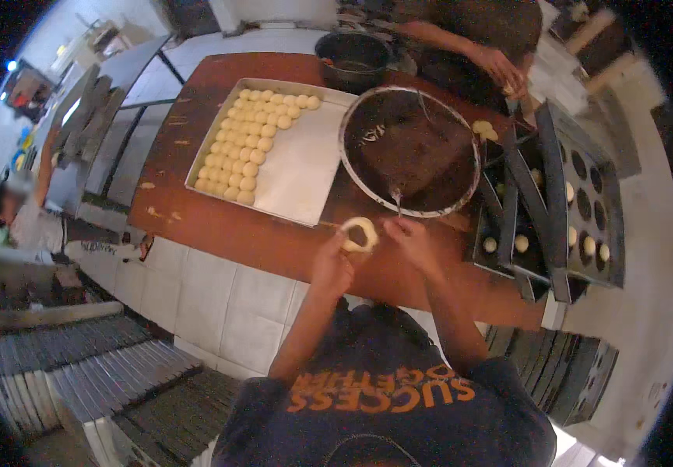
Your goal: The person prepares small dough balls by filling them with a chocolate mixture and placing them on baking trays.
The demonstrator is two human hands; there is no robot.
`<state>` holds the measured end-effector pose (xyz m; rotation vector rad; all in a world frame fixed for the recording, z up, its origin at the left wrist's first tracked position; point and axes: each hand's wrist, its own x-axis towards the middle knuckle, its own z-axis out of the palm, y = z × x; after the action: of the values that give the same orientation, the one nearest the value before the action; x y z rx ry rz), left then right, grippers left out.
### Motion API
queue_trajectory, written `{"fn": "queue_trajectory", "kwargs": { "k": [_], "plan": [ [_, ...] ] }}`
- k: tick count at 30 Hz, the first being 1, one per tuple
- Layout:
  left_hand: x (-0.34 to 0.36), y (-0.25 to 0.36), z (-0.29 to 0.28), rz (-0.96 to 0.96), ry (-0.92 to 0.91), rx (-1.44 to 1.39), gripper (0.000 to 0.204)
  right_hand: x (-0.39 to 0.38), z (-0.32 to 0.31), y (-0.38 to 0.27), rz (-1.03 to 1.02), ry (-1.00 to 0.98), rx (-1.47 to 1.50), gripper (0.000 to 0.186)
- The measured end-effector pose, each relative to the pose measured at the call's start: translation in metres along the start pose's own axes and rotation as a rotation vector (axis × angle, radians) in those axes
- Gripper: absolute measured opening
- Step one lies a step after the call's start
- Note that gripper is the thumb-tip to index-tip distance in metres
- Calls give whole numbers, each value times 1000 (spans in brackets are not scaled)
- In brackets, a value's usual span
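Note:
A flattened round of pale dough [367,247] with a dark brown middle lies in my left hand [332,263], whose fingers curl round its edge. My right hand [412,243] pinches the handle of a small metal utensil [397,199]; it looks like a spoon, but its tip is too blurred to be sure. That tip reaches over the near rim of a big round basin [342,148] of dark brown filling [422,156]. Left of the basin, rows of dough balls [235,148] cover the far and left parts of a pale tray [297,191].
A black bucket [352,62] stands behind the basin. Across the table [274,253], another person's hand [498,70] holds something pale near flattened dough pieces [484,131]. Dark metal moulds [585,202] with round wells and dough balls stand at right. Another person [33,218] is far left.

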<state>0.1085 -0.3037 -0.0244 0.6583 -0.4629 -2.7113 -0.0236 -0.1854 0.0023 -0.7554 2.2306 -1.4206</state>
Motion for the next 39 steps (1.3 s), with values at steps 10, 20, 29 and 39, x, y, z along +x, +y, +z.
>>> {"fn": "queue_trajectory", "kwargs": {
  "k": [10,20,29,39],
  "plan": [
    [-21,-60,71,-91,-413,170,60,-71,-35,-32,-448,380,-399,29],
    [-59,-191,118,-38,-254,224,46,-135,-142,22,-88,350,61,17],
    [-84,-322,122,-357,-204,125,35,-227,-235,104,-149,215,50,19],
    [-110,-390,177,-133,-258,785,31,-298,-312,131,-215,466,-189,20]
  ]
}}
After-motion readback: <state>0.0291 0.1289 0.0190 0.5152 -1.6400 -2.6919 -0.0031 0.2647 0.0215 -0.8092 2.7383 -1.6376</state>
